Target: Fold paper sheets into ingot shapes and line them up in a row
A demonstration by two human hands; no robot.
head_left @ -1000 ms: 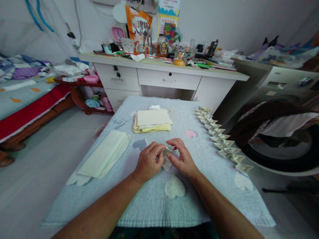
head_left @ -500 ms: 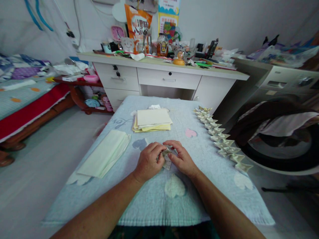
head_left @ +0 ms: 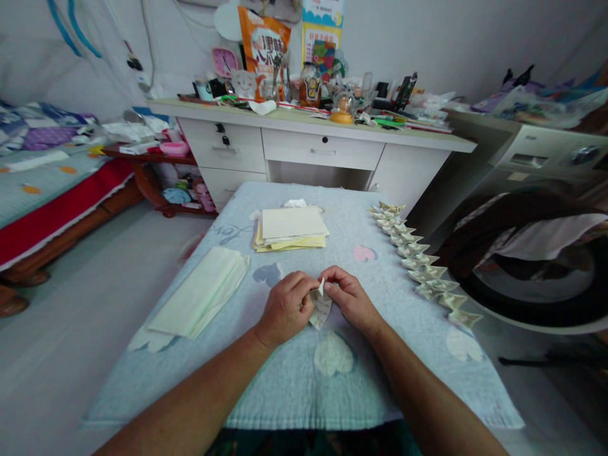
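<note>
Between my two hands is a small piece of folded paper [head_left: 322, 313] with faint marks on it. My left hand [head_left: 289, 305] grips its left side, fingers curled in. With thumb and forefinger, my right hand [head_left: 350, 297] pinches its upper right part, where a pale pointed flap stands up. The paper's lower end hangs down to a point just above the cloth. Part of it is hidden behind my left fingers. To the right runs a slanting row of several folded paper pieces [head_left: 420, 259] with pointed tips, nested closely together.
A blue cloth [head_left: 389, 380] with heart shapes covers the table. Beyond my hands lies a stack of cream and yellow paper [head_left: 294, 225]; at left, a pile of pale green sheets [head_left: 197, 294]. A cluttered white desk [head_left: 323, 149] stands behind, a washing machine [head_left: 536, 158] at right.
My right thumb and forefinger have closed together on the paper's upper edge. A flap now sticks up there, and more of the paper's lower part shows between my hands.
</note>
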